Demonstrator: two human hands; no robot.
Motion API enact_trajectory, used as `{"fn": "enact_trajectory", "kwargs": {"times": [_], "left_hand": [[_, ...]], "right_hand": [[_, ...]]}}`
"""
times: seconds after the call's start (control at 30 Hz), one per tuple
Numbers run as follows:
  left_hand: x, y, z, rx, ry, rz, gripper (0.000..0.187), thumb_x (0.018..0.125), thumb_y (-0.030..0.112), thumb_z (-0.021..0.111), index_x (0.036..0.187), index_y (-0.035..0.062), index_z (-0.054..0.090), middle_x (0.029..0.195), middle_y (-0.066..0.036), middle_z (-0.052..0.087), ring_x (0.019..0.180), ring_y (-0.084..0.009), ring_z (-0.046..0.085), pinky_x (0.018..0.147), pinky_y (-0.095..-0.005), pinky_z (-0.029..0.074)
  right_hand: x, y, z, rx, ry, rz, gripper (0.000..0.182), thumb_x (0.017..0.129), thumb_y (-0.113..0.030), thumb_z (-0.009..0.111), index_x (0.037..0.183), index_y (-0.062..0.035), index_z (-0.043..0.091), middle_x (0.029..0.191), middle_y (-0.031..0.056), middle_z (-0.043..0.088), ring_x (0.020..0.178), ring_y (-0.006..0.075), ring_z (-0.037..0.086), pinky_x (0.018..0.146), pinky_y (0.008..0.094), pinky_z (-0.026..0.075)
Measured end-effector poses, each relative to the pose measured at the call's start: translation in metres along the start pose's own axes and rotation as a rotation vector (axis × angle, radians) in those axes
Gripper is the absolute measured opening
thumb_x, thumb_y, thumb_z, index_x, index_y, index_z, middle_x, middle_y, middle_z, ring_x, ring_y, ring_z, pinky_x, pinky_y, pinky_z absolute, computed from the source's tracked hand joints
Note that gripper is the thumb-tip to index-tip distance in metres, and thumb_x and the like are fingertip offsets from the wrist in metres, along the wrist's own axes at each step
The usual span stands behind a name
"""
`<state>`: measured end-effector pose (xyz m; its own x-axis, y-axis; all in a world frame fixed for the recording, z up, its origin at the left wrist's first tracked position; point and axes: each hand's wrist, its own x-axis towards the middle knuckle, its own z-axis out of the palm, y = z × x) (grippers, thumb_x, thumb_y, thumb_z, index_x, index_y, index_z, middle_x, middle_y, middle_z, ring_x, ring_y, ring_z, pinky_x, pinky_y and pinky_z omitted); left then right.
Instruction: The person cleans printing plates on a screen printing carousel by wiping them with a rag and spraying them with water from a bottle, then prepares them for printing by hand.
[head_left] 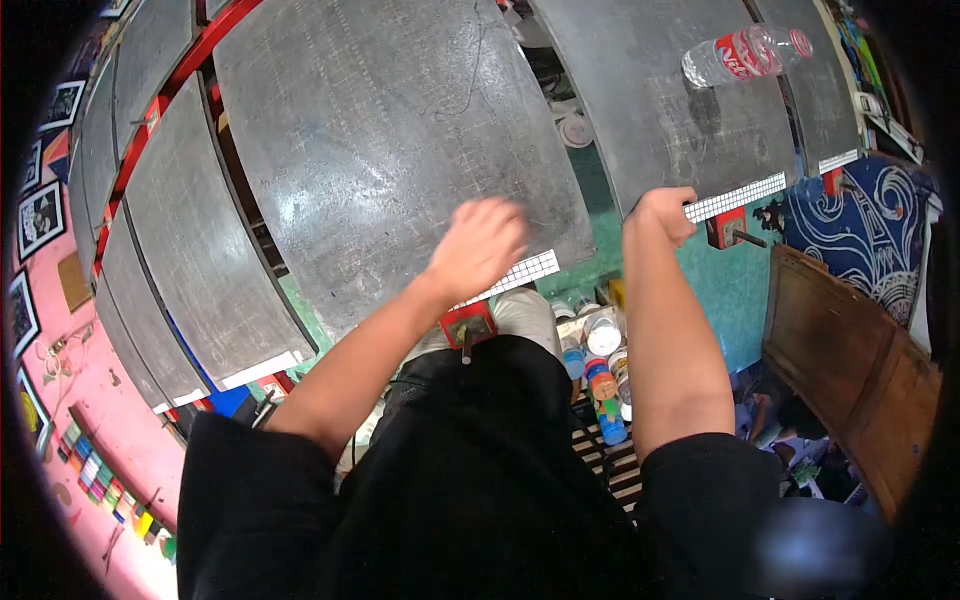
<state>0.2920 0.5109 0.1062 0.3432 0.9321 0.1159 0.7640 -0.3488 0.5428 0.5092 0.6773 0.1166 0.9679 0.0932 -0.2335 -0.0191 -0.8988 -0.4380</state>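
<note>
Two large grey panels with faint grid lines lie side by side. My left hand, smeared by motion, is over the lower part of the middle panel, close to its white gridded strip. What its fingers do is unclear. My right hand is closed around the lower left corner of the right panel, at the end of another gridded strip. A clear bottle with a red label lies on its side on that panel.
Red clamps with metal rods sit under the panel edges. More grey panels stand at the left. Paint jars are below, between my arms. Brown wooden boards and a blue patterned cloth are at the right.
</note>
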Motion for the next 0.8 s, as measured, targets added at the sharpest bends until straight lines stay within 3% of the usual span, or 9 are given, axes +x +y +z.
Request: {"fn": "enact_trajectory", "kwargs": {"times": [0.13,0.3,0.37,0.4,0.43,0.5,0.63,0.67,0.8], "left_hand": [[0.088,0.022,0.03,0.038,-0.029,0.085,0.026,0.089,0.026,0.072,0.107,0.0117,0.06,0.123,-0.01,0.058,0.124,-0.0308,0.053,0.105,-0.0457,0.04],[-0.031,0.008,-0.002,-0.095,-0.007,0.062,0.031,0.087,0.025,0.071,0.111,0.0073,0.063,0.129,-0.013,0.061,0.127,-0.0319,0.054,0.108,-0.0468,0.042],[-0.097,-0.003,-0.044,-0.135,-0.1,-0.399,0.017,0.08,0.016,0.077,0.095,0.0097,0.077,0.125,-0.011,0.069,0.125,-0.0329,0.057,0.108,-0.0484,0.041],[-0.143,-0.015,-0.047,0.009,0.092,-0.552,0.011,0.077,0.016,0.08,0.088,0.0116,0.079,0.122,-0.01,0.07,0.123,-0.0324,0.057,0.109,-0.05,0.039],[-0.184,-0.033,-0.055,0.141,0.155,-0.657,0.021,0.078,0.012,0.08,0.098,0.0084,0.074,0.121,-0.013,0.066,0.121,-0.0349,0.056,0.108,-0.0507,0.038],[-0.215,-0.061,-0.064,0.21,0.441,-0.72,0.029,0.085,0.002,0.074,0.109,0.0056,0.058,0.119,-0.019,0.054,0.119,-0.041,0.051,0.106,-0.051,0.038],[-0.139,-0.055,-0.047,0.385,0.652,-0.758,0.017,0.084,0.005,0.071,0.1,0.0045,0.066,0.113,-0.02,0.061,0.112,-0.0398,0.054,0.099,-0.0508,0.043],[-0.079,-0.023,-0.074,0.111,0.195,-1.016,0.013,0.083,0.008,0.07,0.095,0.0033,0.074,0.114,-0.02,0.065,0.115,-0.0395,0.056,0.103,-0.0502,0.042],[0.011,0.026,0.013,-0.124,0.259,-0.22,0.01,0.085,0.015,0.071,0.089,0.0081,0.077,0.109,-0.012,0.068,0.118,-0.035,0.058,0.113,-0.0474,0.041]], "right_hand": [[0.002,0.0,0.005,0.041,0.024,-0.015,0.066,0.096,-0.055,0.047,0.123,0.0035,0.065,0.118,0.0277,0.072,0.106,0.0464,0.071,0.096,0.0554,0.054],[0.009,0.004,0.01,0.042,0.039,-0.025,0.066,0.096,-0.054,0.047,0.121,0.0039,0.066,0.118,0.0273,0.072,0.106,0.0458,0.071,0.096,0.0546,0.054],[0.017,0.007,0.016,0.068,0.031,-0.017,0.066,0.096,-0.054,0.048,0.121,0.004,0.066,0.119,0.0271,0.072,0.106,0.0456,0.071,0.096,0.0544,0.054],[0.019,0.01,0.018,0.078,0.024,-0.012,0.066,0.095,-0.054,0.048,0.12,0.0041,0.067,0.119,0.027,0.072,0.106,0.0455,0.071,0.096,0.0542,0.054],[0.017,0.009,0.016,0.087,0.018,-0.006,0.066,0.095,-0.053,0.048,0.12,0.0042,0.067,0.119,0.0269,0.072,0.106,0.0454,0.071,0.096,0.0541,0.054],[0.013,0.005,0.012,0.103,0.007,0.009,0.065,0.095,-0.053,0.048,0.119,0.0043,0.067,0.119,0.0268,0.072,0.105,0.0452,0.071,0.096,0.0538,0.054],[0.008,0.003,0.012,0.123,-0.001,0.028,0.065,0.095,-0.053,0.048,0.118,0.0047,0.068,0.119,0.0264,0.073,0.105,0.0447,0.071,0.096,0.0532,0.055],[0.011,0.005,0.013,0.123,0.002,0.028,0.065,0.094,-0.053,0.048,0.117,0.0047,0.069,0.119,0.0264,0.073,0.105,0.0446,0.071,0.096,0.0531,0.055],[0.009,0.003,0.014,0.141,-0.002,0.018,0.065,0.094,-0.052,0.048,0.116,0.005,0.07,0.12,0.026,0.073,0.105,0.0442,0.071,0.096,0.0525,0.055]]}}
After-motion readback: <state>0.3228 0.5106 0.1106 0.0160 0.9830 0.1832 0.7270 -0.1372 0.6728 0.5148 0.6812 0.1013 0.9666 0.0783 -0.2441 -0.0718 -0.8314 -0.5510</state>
